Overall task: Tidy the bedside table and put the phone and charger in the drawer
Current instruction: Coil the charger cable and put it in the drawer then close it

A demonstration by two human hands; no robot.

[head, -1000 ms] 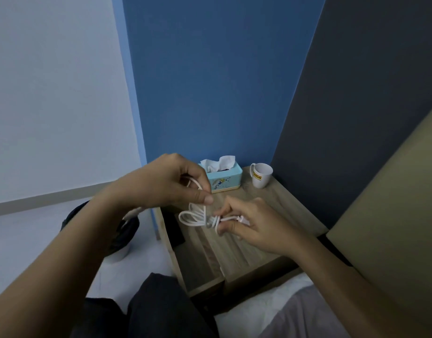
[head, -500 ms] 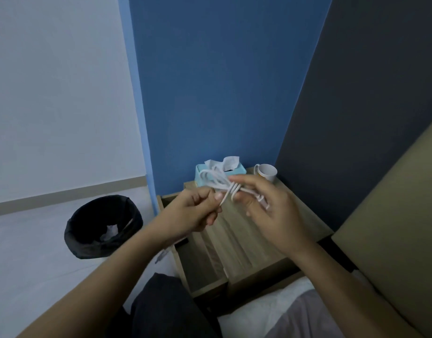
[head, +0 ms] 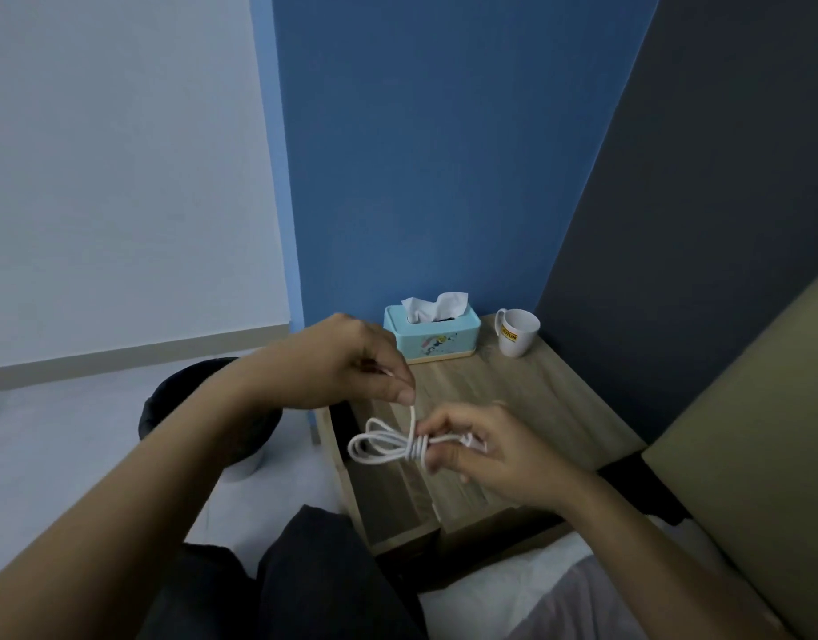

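Observation:
A white charger cable is bundled into loops, with turns wound round its middle. My right hand pinches the bundle at the wound part. My left hand holds the cable's free end between thumb and finger, just above the bundle. Both hands hover over the wooden bedside table. The table's drawer is pulled open below the hands, towards me. No phone is visible.
A light blue tissue box and a white mug stand at the back of the table top. A black waste bin sits on the floor to the left. The bed and a tan headboard lie to the right.
Both hands have come down from in front of the tissue box to lower over the table. The left hand now pulls the free end upward from the bundle.

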